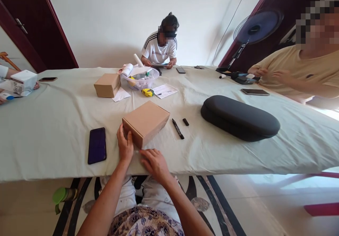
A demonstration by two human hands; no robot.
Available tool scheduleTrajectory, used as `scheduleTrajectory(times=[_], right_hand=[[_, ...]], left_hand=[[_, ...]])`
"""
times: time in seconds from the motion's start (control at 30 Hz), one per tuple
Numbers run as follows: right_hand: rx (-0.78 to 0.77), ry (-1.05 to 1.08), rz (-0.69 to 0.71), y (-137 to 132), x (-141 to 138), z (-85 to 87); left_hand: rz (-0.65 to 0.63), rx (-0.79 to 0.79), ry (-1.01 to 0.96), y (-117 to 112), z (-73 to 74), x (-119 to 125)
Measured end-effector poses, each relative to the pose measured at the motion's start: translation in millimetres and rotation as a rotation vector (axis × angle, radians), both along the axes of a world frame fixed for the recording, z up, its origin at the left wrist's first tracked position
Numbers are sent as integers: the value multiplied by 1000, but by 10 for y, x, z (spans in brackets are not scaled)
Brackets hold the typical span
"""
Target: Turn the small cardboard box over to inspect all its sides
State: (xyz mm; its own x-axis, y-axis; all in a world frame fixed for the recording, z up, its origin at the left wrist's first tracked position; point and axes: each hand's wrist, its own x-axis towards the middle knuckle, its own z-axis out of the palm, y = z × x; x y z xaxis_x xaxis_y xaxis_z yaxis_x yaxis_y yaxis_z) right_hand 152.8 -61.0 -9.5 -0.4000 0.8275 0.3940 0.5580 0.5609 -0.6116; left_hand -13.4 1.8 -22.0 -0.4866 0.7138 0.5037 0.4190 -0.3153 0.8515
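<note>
Cardboard box (146, 121) sits closed near the table (53, 123) edge, left hand (125, 146) loosely cupping its 7 o'clock corner, right hand (155, 163) released flat on cloth at 6 o'clock; risk: shoving toward 3 o'clock would roll the marker (178, 128); box shows no legible print.

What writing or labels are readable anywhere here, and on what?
White T-shirt of the person opposite: a line of dark print, too blurred to read.
White box at far left: dark print, too small to read.
Paper sheet: marks too small to read.
Nearest cardboard box: no print shows.
</note>
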Motion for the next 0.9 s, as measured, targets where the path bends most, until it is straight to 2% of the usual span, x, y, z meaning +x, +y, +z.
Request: scheduleTrajectory(times=[0.1, 0.2, 0.37, 0.47, 0.53, 0.6, 0.67, 0.8, 0.9], right_hand=[[41, -98, 28, -46, -210, 24], [97, 79, -26, 14, -259, 112], [352, 332, -459, 366, 45, 402], [297, 350, -578, 746, 300, 489], [186, 394, -632, 983, 422, 479], [62, 467, -623, 1120, 472, 433], [24, 503, -588, 1108, 443, 364], [43, 502, -603, 766, 261, 213], [131, 459, -630, 587, 200, 172]], left_hand=[[-35, 30, 51, -32, 15, 4], [-68, 60, 65, -87, 30, -12], [-151, 178, 269, -152, 65, 35], [-183, 211, 404, -159, 66, 101], [-182, 196, 434, -156, 55, 128], [-180, 172, 419, -149, 44, 134], [-175, 160, 367, -140, 39, 120], [-177, 155, 234, -123, 51, 64], [-190, 148, 187, -116, 62, 32]])
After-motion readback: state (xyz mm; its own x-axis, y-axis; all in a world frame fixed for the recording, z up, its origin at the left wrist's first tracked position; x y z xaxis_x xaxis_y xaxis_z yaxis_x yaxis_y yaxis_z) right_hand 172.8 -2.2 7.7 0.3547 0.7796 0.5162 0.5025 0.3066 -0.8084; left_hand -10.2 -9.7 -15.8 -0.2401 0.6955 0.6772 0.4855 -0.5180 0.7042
